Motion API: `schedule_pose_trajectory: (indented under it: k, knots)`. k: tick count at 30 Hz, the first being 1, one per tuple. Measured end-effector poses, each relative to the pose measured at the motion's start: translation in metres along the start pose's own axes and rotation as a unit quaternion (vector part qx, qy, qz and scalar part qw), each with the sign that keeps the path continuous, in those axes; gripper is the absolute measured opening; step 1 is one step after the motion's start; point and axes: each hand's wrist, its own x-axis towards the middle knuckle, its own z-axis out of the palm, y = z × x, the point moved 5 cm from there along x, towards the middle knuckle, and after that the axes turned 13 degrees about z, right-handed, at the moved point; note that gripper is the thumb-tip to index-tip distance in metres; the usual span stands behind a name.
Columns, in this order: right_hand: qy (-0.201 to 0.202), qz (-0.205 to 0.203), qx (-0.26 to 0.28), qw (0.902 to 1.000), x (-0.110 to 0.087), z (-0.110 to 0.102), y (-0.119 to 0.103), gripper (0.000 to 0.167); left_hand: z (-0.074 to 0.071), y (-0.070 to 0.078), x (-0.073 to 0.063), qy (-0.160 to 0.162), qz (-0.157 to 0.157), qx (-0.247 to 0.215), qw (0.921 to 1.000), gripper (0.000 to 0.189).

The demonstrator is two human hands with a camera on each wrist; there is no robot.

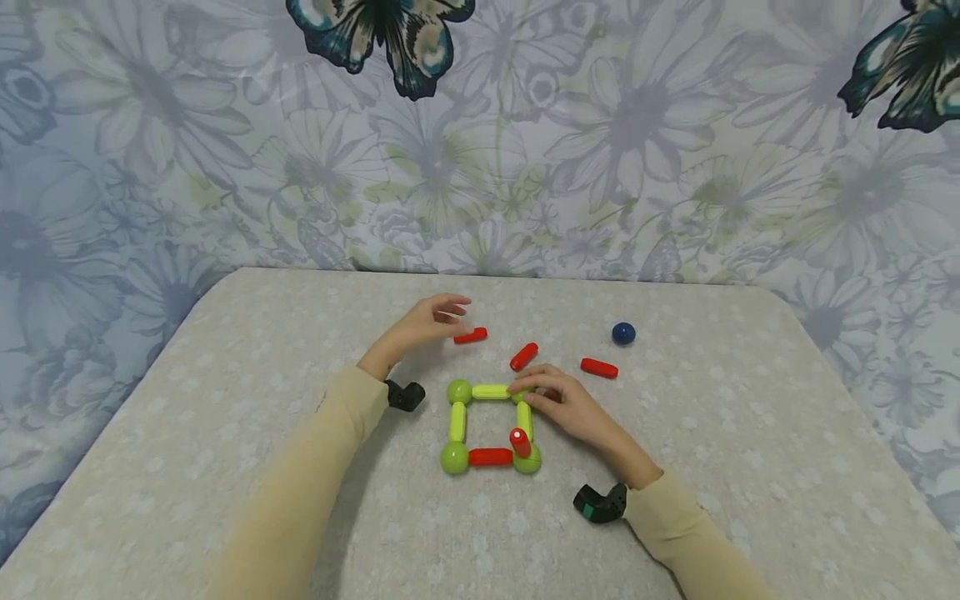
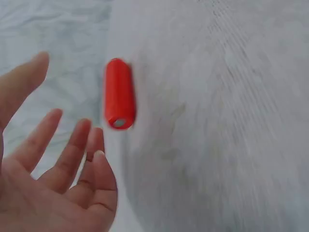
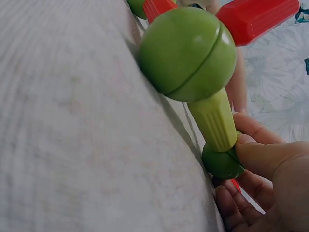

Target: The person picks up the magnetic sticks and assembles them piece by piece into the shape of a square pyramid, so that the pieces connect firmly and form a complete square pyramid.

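Square frame (image 1: 457, 422) well inside the table's (image 1: 675, 302) edges

Flat green-and-red square frame (image 1: 457, 423) with one upright red rod (image 1: 521, 444); loose red rod (image 1: 474, 335) beyond.

place: probably a home room; flower-print wall (image 1: 637, 125); dark butterfly (image 1: 385, 25) (cropped at top); pale patterned tabletop (image 1: 750, 400)

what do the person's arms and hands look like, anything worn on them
Long, plain pale-yellow sleeves cover both arms, the left sleeve and the right sleeve each ending at the wrist. A small black angular device sits by the left wrist, and another black device, with a small green patch, by the right. The left hand and right hand are ungloved.
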Motion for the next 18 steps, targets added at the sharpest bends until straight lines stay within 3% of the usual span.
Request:
schedule_pose_trajectory:
  k: [4, 9, 18]
  knots:
    - [0.006, 0.004, -0.001, 1.0000, 0.001, 0.001, 0.003, 0.020, 0.011, -0.007, 0.014, -0.024, -0.017, 0.061, 0.9977, 0.053]
    - [0.010, 0.002, -0.008, 0.9999, 0.001, 0.000, 0.004, 0.020, 0.015, -0.009, 0.018, -0.018, -0.021, 0.126, 0.9917, 0.033]
    - [0.007, 0.003, -0.007, 0.9999, 0.002, 0.000, 0.005, 0.020, 0.015, -0.017, 0.013, 0.007, -0.041, 0.090, 0.9951, 0.028]
